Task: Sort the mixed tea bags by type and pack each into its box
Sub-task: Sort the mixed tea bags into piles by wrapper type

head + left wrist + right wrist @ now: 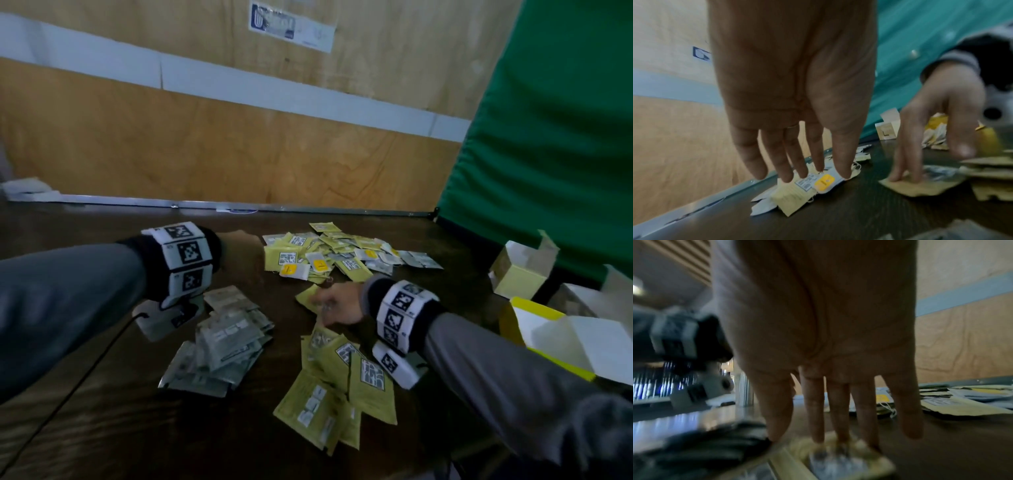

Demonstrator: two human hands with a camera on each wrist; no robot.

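Glossy dark wood table (102, 428); paper sachets (342, 373); plywood wall (205, 144).

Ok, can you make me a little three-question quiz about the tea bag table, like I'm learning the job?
1. True or false: the right hand presses straight fingers on a yellow-green packet.
2. Which pile lies nearest the left hand? A) silver-grey pile B) mixed pile C) yellow-green pile
3. Fill in: the open boxes stand on the person's ____ side.

Key: 1 true; 2 B; 3 right.
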